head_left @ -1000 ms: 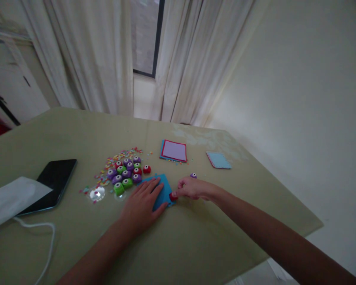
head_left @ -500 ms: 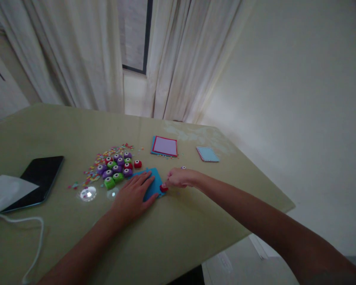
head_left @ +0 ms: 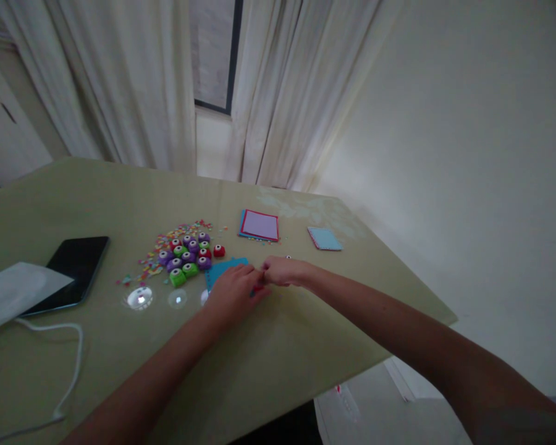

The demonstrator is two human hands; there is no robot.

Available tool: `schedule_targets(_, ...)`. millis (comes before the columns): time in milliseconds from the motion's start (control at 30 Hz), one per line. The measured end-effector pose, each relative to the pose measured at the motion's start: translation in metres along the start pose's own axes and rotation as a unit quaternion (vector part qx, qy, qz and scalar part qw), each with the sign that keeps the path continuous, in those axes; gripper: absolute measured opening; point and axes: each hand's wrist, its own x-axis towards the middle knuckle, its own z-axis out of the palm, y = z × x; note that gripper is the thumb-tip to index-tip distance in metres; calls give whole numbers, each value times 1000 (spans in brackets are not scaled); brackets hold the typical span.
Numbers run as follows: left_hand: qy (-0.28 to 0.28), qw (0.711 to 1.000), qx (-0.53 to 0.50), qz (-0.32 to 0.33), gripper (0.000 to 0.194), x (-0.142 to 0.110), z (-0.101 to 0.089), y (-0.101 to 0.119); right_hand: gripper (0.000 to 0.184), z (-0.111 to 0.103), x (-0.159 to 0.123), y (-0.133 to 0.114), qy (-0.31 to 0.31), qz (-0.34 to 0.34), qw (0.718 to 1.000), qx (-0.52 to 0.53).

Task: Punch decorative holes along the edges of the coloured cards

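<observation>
A blue sheet of card [head_left: 222, 268] lies on the table, its right part covered by my left hand [head_left: 235, 290]. At the card's right edge, a red craft punch [head_left: 257, 288] shows only in part between my two hands. My left thumb and fingers close around it from the left. From the other side, my right hand [head_left: 282, 271] is curled with its fingertips on the punch, touching my left fingers. Left of the card sits a cluster of purple, green and red craft punches [head_left: 188, 256], and one red punch [head_left: 219, 251] stands slightly apart.
Coloured paper confetti [head_left: 162, 247] is scattered behind the punches. A stack of coloured cards [head_left: 260, 225] and a light blue card [head_left: 324, 238] lie farther back. At left are a black tablet [head_left: 76, 269], white paper [head_left: 18, 290] and a white cable [head_left: 78, 352].
My left hand has slid right from lying flat on the blue card to close at the red punch, meeting my right hand. More of the card's left side now shows.
</observation>
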Motion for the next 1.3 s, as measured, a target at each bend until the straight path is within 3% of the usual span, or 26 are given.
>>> schedule_targets(133, -34, 999, 3, -24, 8, 15, -7, 12, 22, 2, 1, 4, 1, -1, 1000, 18)
schedule_targets(400, -86, 995, -2, -51, 14, 17, -3, 4, 22, 8, 10, 13, -12, -4, 998, 54)
schedule_targets(567, -80, 996, -10, -49, 11, 18, -1, 5, 17, 11, 11, 16, -14, 1, 996, 83)
schedule_targets(700, -56, 998, -9, -30, 11, 8, 4, -1, 24, 13, 6, 21, -15, 0, 993, 113)
schedule_targets(767, -33, 999, -6, -27, 18, -3, 9, -8, 32, 14, 3, 26, -17, -6, 992, 125)
schedule_targets(867, 10, 999, 0, -37, 49, -20, 18, -20, 47, 15, 1, 36, -11, -18, 991, 135)
schedule_targets(1000, 33, 999, -1, -41, 58, -31, 28, -29, 51, 5, 1, 52, 51, -20, 989, 136)
schedule_targets(1133, 42, 998, -3, -43, 56, -29, 29, -29, 32, -13, -1, 61, 168, -6, 979, 114)
schedule_targets(1200, 44, 998, -3, -43, 56, -27, 27, -28, 19, -17, -1, 54, 219, -17, 970, 103)
schedule_targets(1300, 46, 998, -3, -38, 56, -26, 25, -28, 9, -11, 4, 23, 246, -85, 961, 99)
